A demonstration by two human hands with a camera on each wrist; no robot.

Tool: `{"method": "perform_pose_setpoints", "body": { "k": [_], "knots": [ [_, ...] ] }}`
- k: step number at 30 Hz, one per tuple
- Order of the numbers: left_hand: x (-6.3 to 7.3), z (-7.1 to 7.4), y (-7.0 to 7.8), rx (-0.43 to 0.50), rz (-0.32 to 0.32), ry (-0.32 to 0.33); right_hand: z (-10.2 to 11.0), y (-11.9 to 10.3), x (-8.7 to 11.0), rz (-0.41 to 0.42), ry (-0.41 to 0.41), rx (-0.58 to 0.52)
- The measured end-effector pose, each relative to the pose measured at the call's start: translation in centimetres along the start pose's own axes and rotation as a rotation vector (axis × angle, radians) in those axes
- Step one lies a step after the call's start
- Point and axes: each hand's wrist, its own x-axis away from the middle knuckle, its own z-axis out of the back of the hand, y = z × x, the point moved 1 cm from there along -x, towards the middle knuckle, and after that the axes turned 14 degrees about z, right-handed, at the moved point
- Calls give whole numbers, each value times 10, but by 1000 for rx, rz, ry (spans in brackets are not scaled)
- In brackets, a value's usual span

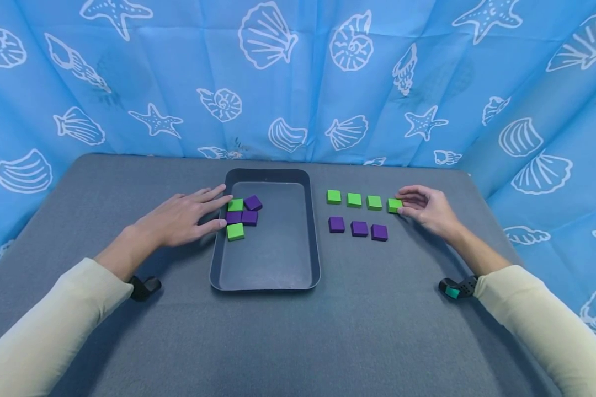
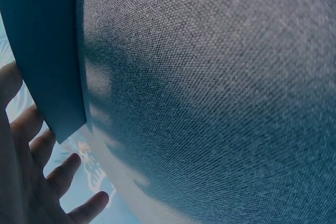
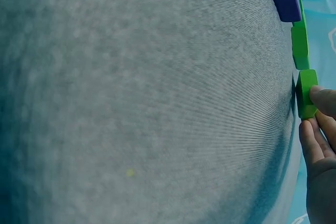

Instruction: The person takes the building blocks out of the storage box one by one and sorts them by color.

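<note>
My right hand (image 1: pixel 427 209) pinches a green block (image 1: pixel 394 205) between thumb and fingers at the right end of a row. In the right wrist view, the thumb presses on the side of that green block (image 3: pixel 306 94). My left hand (image 1: pixel 184 216) reaches over the left rim of a dark grey tray (image 1: pixel 270 270), its fingers fairly straight and spread. The fingertips are right beside a green block (image 1: pixel 235 204) inside. Along the tray's left side also lie another green block (image 1: pixel 235 231) and three purple blocks (image 1: pixel 250 218). The left wrist view shows the fingers by the tray's outer wall (image 2: pixel 47 51).
Right of the tray, three more green blocks (image 1: pixel 354 200) continue the row. In front of them is a row of three purple blocks (image 1: pixel 360 229). A grey cloth covers the table (image 1: pixel 367 331). Behind it hangs a blue curtain (image 1: pixel 298 82) with white shells.
</note>
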Motion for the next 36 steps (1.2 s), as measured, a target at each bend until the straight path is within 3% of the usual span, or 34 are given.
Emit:
{"method": "perform_pose_setpoints", "body": {
  "k": [12, 19, 30, 36],
  "knots": [
    [0, 1, 1, 4, 0, -4, 0, -1, -3, -7, -38, 79],
    [-1, 0, 0, 13, 2, 3, -4, -25, -17, 71, -39, 153],
    [1, 0, 0, 7, 2, 4, -45, -79, -46, 138, -225, -93],
    [1, 0, 1, 5, 2, 6, -73, -105, -62, 193, -334, -163]
  ]
}}
